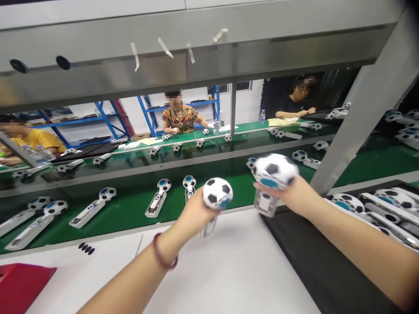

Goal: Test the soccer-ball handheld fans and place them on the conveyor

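Observation:
My left hand (193, 211) is wrapped round a white device with a soccer-ball head (217, 193), its handle hanging down over the white table (216, 270). Further right, my right hand (296, 194) grips a second soccer-ball device (276, 170), held up near the edge of the green belt (127, 205); its handle slants downward and is slightly blurred. Both ball heads face up toward me. Just behind my left hand, another device (189, 183) lies on the belt, partly covered by that hand.
More such devices (93, 207) lie along the belt. At the right stand a black tray (304, 261) and a grey post (356, 109). A red bin (26, 288) sits at lower left, near black oval stickers (86, 248). Several people sit across the line.

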### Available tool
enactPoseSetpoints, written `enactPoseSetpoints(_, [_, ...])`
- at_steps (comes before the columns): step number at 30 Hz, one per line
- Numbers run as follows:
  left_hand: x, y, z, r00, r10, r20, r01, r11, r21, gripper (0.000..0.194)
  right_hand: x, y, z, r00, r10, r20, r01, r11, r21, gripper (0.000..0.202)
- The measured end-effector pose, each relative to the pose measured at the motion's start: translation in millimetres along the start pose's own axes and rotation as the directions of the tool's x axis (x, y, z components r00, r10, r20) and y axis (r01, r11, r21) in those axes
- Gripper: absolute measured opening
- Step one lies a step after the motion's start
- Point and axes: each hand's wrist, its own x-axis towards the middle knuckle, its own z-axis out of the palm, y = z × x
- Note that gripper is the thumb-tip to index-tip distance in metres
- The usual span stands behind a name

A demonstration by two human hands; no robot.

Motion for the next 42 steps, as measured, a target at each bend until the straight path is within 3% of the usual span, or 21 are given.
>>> enactPoseSetpoints(2, [44.9, -17.5, 16.9, 0.998, 0.062, -0.002, -0.060, 0.974, 0.219, 0.050, 37.6, 12.9, 13.1, 1.000, 0.012, -0.016, -0.015, 0.979, -0.204, 0.056])
enactPoseSetpoints(4, [83.2, -37.6, 27.0, 0.998, 0.058, -0.040, -0.044, 0.957, 0.287, 0.056, 73.2, 33.9, 29.2, 1.000, 0.030, 0.005, -0.027, 0.933, -0.358, 0.070])
enactPoseSetpoints(7, [112.3, -64.1, 36.0, 0.999, 0.036, -0.025, -0.021, 0.903, 0.428, 0.053, 103.0, 73.1, 47.0, 0.993, 0.103, 0.061, -0.065, 0.894, -0.443, 0.080])
enactPoseSetpoints(11, [107.7, -81.7, 29.2, 0.995, 0.077, 0.066, -0.101, 0.802, 0.589, 0.023, 101.0, 107.7, 54.7, 0.982, 0.166, 0.085, -0.091, 0.821, -0.563, 0.058])
enactPoseSetpoints(14, [94.8, -88.6, -4.6, 0.996, 0.078, 0.037, -0.083, 0.750, 0.656, 0.017, 88.5, 103.3, 66.4, 0.990, 0.102, 0.101, -0.021, 0.798, -0.602, 0.043])
enactPoseSetpoints(17, [83.3, -102.3, -54.7, 0.984, -0.033, -0.176, 0.147, 0.704, 0.695, 0.028, 74.9, 78.3, 101.4, 0.982, 0.004, 0.188, 0.104, 0.821, -0.561, 0.045])
enactPoseSetpoints(19, [77.6, -115.7, -83.5, 0.938, -0.177, -0.297, 0.336, 0.669, 0.663, 0.033, 66.5, 60.1, 137.2, 0.963, -0.003, 0.270, 0.146, 0.847, -0.512, 0.048])
enactPoseSetpoints(21, [74.4, -129.2, -100.5, 0.888, -0.329, -0.322, 0.460, 0.652, 0.603, 0.034, 59.9, 47.3, 175.1, 0.944, 0.061, 0.323, 0.109, 0.869, -0.483, 0.057])
enactPoseSetpoints(24, [73.9, -143.7, -101.2, 0.846, -0.474, -0.243, 0.529, 0.693, 0.489, 0.030, 55.7, 42.2, 217.8, 0.922, 0.238, 0.306, -0.065, 0.872, -0.484, 0.080])
enactPoseSetpoints(26, [73.6, -146.9, -90.0, 0.834, -0.516, -0.193, 0.549, 0.742, 0.385, 0.029, 55.9, 44.9, 229.3, 0.903, 0.334, 0.270, -0.183, 0.868, -0.462, 0.085])
enactPoseSetpoints(28, [69.2, -143.8, -75.3, 0.828, -0.538, -0.158, 0.560, 0.790, 0.248, 0.027, 55.7, 47.5, 227.0, 0.892, 0.372, 0.255, -0.257, 0.884, -0.391, 0.078])
enactPoseSetpoints(31, [50.4, -127.2, -57.0, 0.850, -0.515, -0.109, 0.515, 0.857, -0.026, 0.029, 49.5, 44.6, 206.2, 0.896, 0.343, 0.281, -0.295, 0.935, -0.199, 0.054])
enactPoseSetpoints(36, [2.5, -78.8, -46.2, 0.932, -0.352, -0.082, 0.276, 0.839, -0.469, 0.044, 25.5, 22.8, 160.5, 0.877, 0.221, 0.426, -0.332, 0.921, 0.205, 0.047])
enactPoseSetpoints(39, [-23.8, -54.6, -41.9, 0.949, -0.315, -0.024, 0.227, 0.735, -0.639, 0.048, 7.6, 8.5, 138.4, 0.832, 0.173, 0.527, -0.431, 0.800, 0.417, 0.046])
enactPoseSetpoints(42, [-51.1, -45.9, -36.2, 0.958, -0.278, 0.066, 0.238, 0.648, -0.723, 0.049, -15.1, -1.1, 120.0, 0.798, 0.116, 0.592, -0.547, 0.551, 0.630, 0.042])
